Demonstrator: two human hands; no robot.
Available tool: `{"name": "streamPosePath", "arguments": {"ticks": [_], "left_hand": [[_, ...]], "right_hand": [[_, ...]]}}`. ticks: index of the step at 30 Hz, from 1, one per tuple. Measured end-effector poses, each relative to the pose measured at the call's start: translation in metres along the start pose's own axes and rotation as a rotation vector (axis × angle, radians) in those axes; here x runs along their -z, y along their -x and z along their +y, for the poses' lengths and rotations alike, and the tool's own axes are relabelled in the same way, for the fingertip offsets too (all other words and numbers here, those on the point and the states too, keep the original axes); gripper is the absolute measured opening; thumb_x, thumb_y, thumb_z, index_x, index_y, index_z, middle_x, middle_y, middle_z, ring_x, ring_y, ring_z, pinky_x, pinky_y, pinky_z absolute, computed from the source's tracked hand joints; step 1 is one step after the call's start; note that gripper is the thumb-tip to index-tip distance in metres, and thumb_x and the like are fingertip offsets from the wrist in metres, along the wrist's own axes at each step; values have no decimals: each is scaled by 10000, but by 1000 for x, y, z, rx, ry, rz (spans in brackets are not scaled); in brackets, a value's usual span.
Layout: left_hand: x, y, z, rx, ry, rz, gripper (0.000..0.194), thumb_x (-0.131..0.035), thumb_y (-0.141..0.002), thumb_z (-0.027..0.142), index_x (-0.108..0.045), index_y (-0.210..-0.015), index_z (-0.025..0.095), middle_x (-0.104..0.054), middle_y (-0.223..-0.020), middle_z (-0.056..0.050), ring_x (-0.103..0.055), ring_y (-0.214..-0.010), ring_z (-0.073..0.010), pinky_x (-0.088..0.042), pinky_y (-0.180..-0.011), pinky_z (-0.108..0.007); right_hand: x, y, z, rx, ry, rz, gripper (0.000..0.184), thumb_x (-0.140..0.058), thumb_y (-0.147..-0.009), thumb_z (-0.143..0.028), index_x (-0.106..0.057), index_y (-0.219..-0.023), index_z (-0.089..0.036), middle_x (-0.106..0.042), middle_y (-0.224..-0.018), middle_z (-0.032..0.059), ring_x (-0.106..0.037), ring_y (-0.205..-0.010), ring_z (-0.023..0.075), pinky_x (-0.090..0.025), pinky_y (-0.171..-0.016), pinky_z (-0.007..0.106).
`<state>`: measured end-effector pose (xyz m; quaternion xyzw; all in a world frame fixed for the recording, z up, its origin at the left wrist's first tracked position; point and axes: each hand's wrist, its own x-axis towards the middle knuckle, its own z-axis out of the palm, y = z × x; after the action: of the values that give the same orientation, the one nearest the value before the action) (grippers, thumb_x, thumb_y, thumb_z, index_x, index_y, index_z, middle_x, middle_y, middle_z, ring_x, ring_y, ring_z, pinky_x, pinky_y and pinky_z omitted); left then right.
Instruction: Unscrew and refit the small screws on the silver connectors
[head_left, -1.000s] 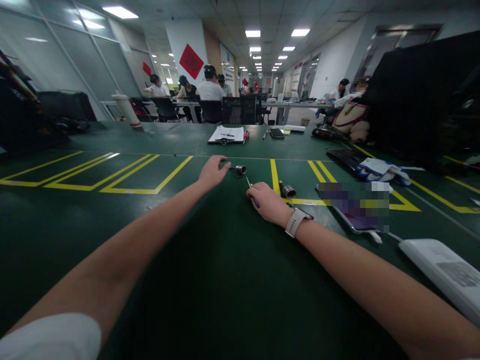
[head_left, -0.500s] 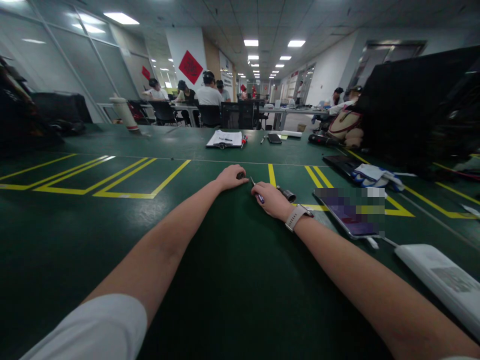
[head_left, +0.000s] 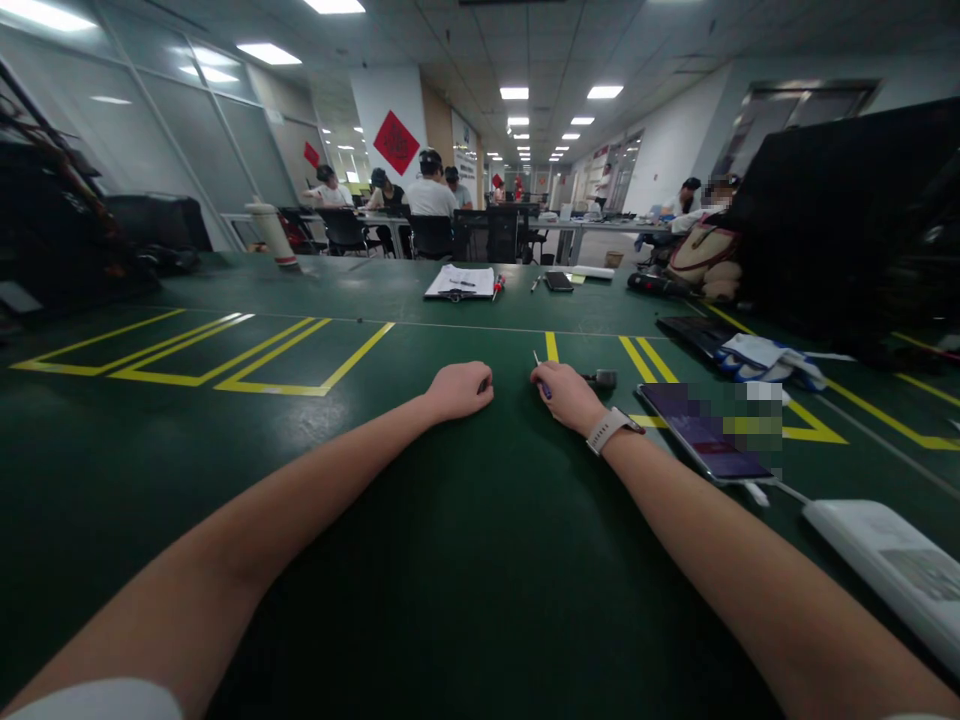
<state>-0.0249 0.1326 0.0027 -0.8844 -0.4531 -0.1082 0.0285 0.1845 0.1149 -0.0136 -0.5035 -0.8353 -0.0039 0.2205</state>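
Observation:
My left hand is closed around a small dark object, mostly hidden by the fingers, so its kind does not show. To its right, my right hand grips a small screwdriver with a purple handle. The screwdriver's thin shaft points up and away from me. A gap of bare green tabletop separates the two hands. Just beyond the right hand lies a dark grey piece with a cylindrical end, partly covered by that hand.
On the green table a phone and a white power bank lie to the right. Behind them are white-and-blue gloves. Further back sit a clipboard, a red screwdriver and a dark phone-like slab.
My hands have moved apart. The left hand has turned and closed further over the small dark object. The right hand still holds the screwdriver. The camera view has shifted slightly.

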Motion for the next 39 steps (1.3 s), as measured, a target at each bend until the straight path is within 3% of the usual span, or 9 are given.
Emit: {"name": "streamPosePath", "arguments": {"ticks": [10, 16, 22, 30, 35, 39], "left_hand": [[28, 107, 89, -34, 132, -90, 147, -439, -815, 234, -553, -750, 169, -569, -738, -26, -522, -650, -149, -404, -577, -278], [39, 141, 127, -209, 172, -241, 119, -438, -826, 253, -536, -798, 192, -579, -802, -28, -509, -660, -152, -394, -530, -275], [43, 144, 131, -293, 145, -279, 184, -409, -864, 327, -537, -842, 196, -575, -846, -32, -514, -693, -165, -410, -535, -282], [48, 145, 131, -358, 51, -219, 323, -443, -861, 468, -551, -904, 167, -576, -980, -70, -525, -766, -193, -404, -510, -278], [46, 147, 127, -387, 51, -117, 379, -394, -879, 492, -555, -892, 150, -591, -950, -93, -529, -763, -191, -417, -531, -272], [46, 148, 122, -341, 105, 28, 370, -467, -842, 513, -537, -844, 150, -587, -823, -62, -517, -687, -167, -393, -525, -264]], "right_hand": [[3, 3, -7, -10, 29, -2, 201, -462, -852, -89, -613, -974, -143, -611, -1020, 131, -563, -948, 241, -448, -816, 360], [3, 4, -9, -18, 45, 0, 209, -459, -853, -92, -605, -991, -150, -610, -1039, 130, -565, -940, 244, -449, -811, 366], [4, 4, -11, -7, 44, 21, 193, -457, -864, -123, -593, -1000, -143, -602, -1059, 131, -551, -961, 245, -446, -829, 370], [17, 8, -23, 27, -29, 62, 190, -456, -863, -155, -591, -995, -139, -610, -1057, 137, -536, -988, 264, -425, -865, 408], [32, 20, -44, 6, -147, 118, 192, -456, -855, -149, -597, -986, -147, -615, -1059, 135, -542, -982, 258, -413, -873, 413], [43, 35, -65, -70, -324, 165, 191, -458, -870, -220, -604, -973, -153, -649, -1001, 108, -585, -939, 227, -446, -843, 379]]}}
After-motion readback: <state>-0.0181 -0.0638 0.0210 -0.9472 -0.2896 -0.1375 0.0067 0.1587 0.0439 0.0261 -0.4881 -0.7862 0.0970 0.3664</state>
